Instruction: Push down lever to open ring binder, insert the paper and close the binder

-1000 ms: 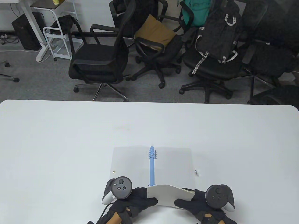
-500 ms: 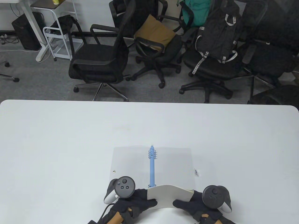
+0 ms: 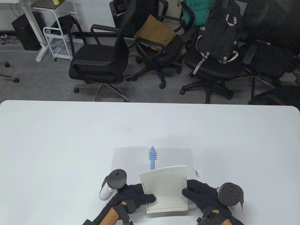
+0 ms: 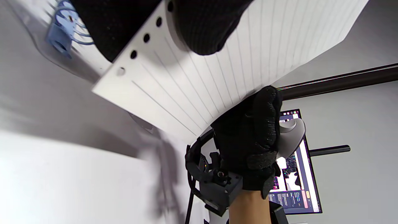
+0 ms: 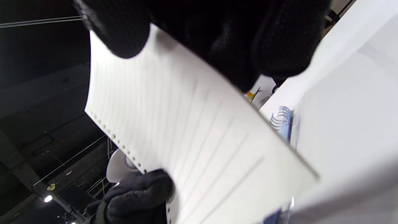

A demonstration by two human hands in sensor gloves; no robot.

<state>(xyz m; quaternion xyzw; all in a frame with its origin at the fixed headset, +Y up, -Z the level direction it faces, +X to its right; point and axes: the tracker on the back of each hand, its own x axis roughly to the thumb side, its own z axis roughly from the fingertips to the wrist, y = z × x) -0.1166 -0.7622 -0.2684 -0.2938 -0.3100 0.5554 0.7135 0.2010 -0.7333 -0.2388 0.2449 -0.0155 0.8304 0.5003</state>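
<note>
The ring binder (image 3: 131, 159) lies open and flat on the white table, with its blue spine (image 3: 152, 164) and open rings (image 3: 153, 155) running away from me. I hold a stack of lined, hole-punched paper (image 3: 165, 189) over the near half of the binder, its punched edge on the left. My left hand (image 3: 140, 196) pinches that punched edge, thumb on top. My right hand (image 3: 194, 192) grips the right edge. In the left wrist view the paper (image 4: 224, 71) sits under my left fingers (image 4: 199, 28), with the rings (image 4: 63, 29) beside it. The right wrist view shows the paper (image 5: 186, 140) and rings (image 5: 281, 119).
A small metal clip (image 3: 197, 173) lies just right of the binder cover. A brass stud (image 3: 114, 172) sits at the left cover's edge. Office chairs (image 3: 100, 56) and a black backpack (image 3: 218, 35) stand beyond the table's far edge. A monitor (image 4: 293, 174) shows behind my right hand.
The paper, bowed and seen edge-on near the table's front, now faces up with its lined side showing, farther over the binder. Both hands turned outward with it.
</note>
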